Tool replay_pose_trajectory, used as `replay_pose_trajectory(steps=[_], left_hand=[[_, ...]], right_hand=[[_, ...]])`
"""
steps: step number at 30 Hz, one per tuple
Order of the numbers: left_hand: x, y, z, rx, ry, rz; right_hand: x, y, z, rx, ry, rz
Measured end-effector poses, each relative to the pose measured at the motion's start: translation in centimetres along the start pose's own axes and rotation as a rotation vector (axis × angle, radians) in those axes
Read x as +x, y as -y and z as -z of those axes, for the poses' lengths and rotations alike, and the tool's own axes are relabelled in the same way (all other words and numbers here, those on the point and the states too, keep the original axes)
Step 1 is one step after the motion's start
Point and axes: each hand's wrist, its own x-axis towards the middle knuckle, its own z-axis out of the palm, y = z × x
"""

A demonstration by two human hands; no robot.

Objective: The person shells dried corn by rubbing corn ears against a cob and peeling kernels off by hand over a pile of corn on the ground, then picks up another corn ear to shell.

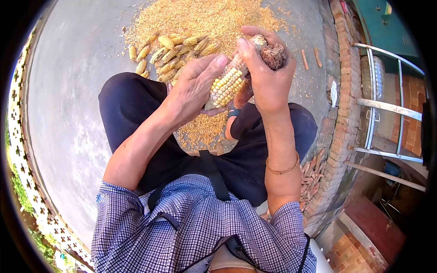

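Observation:
A partly shelled corn cob (226, 86) with yellow kernels on its lower part is held between my two hands. My left hand (193, 84) is wrapped round the lower left end, thumb along its side. In my right hand (266, 68) are the cob's upper end and a reddish-brown bare cob (243, 94), pressed against it. The brown rough end (273, 56) of a cob shows at the right palm. Beyond my left hand lies a pile of unshelled corn cobs (168, 57), beside a wide heap of loose kernels (200, 20).
More loose kernels (202, 132) lie between my legs. Bare cobs (312, 179) are piled at the right by a low brick edge (343, 113). Beyond it stands a metal railing (389, 107). A perforated wall (34, 182) curves along the left.

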Motion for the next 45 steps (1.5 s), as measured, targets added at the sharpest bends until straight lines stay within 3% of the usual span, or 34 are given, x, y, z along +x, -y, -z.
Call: replay_pose_trajectory(steps=[3, 9, 12, 18, 21, 28, 30, 32, 39, 45], left_hand=[[0.3, 0.7, 0.6, -0.175, 0.073, 0.011], [-0.1, -0.2, 0.9, -0.288, 0.106, 0.082], [-0.1, -0.4, 1.5, -0.117, 0.226, 0.03], [-0.4, 0.2, 1.5, 0.039, 0.124, -0.068], [-0.2, 1.4, 1.5, 0.029, 0.012, -0.097], [-0.7, -0.9, 1.6, -0.11, 0.169, 0.009], [-0.7, -0.8, 1.1, -0.1, 0.062, 0.024], [-0.6, -0.5, 1.1, -0.118, 0.025, 0.011], [-0.8, -1.4, 1.8, -0.14, 0.205, -0.107], [-1.1, -1.8, 2.2, 0.001, 0.191, -0.182]], right_hand=[[0.2, 0.1, 0.3, 0.147, 0.02, -0.113], [0.5, -0.3, 0.9, 0.19, 0.071, -0.102], [0.5, 0.0, 0.8, 0.2, 0.066, -0.1], [0.5, -0.5, 0.3, 0.169, 0.033, -0.09], [0.4, -1.0, 0.3, 0.115, 0.02, -0.062], [0.6, -0.4, 0.8, 0.188, 0.075, -0.068], [0.6, 0.1, 1.1, 0.202, 0.125, -0.082], [0.6, 0.7, 1.2, 0.27, 0.127, -0.116], [1.1, 0.6, 1.9, 0.423, 0.145, -0.115], [1.2, 0.2, 2.5, 0.326, 0.144, -0.094]])
